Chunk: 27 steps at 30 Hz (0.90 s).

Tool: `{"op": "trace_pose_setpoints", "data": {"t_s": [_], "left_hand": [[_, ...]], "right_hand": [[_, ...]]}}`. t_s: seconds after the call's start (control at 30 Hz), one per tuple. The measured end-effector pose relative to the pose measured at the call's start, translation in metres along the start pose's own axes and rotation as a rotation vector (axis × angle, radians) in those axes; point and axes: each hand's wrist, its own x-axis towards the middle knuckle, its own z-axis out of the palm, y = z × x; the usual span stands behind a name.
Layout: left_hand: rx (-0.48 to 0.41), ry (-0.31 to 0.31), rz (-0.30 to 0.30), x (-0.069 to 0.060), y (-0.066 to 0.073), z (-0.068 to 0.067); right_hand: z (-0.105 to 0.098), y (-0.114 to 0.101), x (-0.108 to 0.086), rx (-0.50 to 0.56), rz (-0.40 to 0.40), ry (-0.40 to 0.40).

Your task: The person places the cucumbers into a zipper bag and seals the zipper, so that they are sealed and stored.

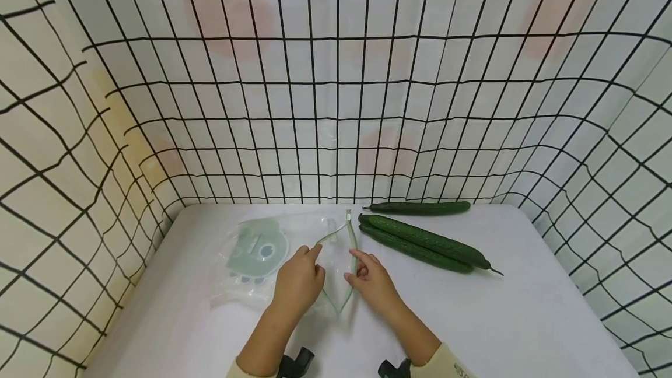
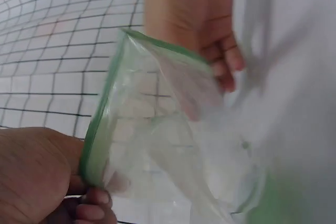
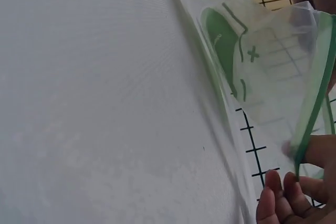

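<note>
A clear plastic zip bag with pale green print lies on the table, its mouth spread into a diamond by both hands. My left hand pinches the left lip of the mouth between thumb and fingers. On the opposite lip, my right hand grips the green edge, thumb apart from the fingers in the head view. The green zip strip runs up from the left fingers in the left wrist view. In the right wrist view, the right fingers hold the lower end of the strip. Nothing inside the bag is visible.
Right of the bag, two dark green cucumbers lie side by side, touching. Another cucumber lies behind them by the back edge. Black wire mesh stands along the back and both sides of the white table.
</note>
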Motion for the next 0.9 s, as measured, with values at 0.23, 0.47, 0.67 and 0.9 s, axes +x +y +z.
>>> {"op": "trace_pose_setpoints", "data": {"t_s": [0.23, 0.47, 0.67, 0.9], "left_hand": [[-0.055, 0.179, 0.000, -0.004, 0.008, -0.031], [-0.156, 0.201, 0.008, -0.005, 0.006, -0.040], [-0.257, 0.138, -0.087, 0.000, -0.004, -0.039], [-0.322, 0.180, -0.126, 0.001, -0.006, -0.045]], "right_hand": [[-0.003, 0.009, 0.002, -0.051, 0.025, -0.091], [-0.006, 0.007, 0.002, 0.006, 0.075, -0.100], [-0.008, 0.003, 0.004, 0.051, 0.074, -0.020], [-0.007, 0.012, 0.007, 0.020, 0.098, -0.029]]}}
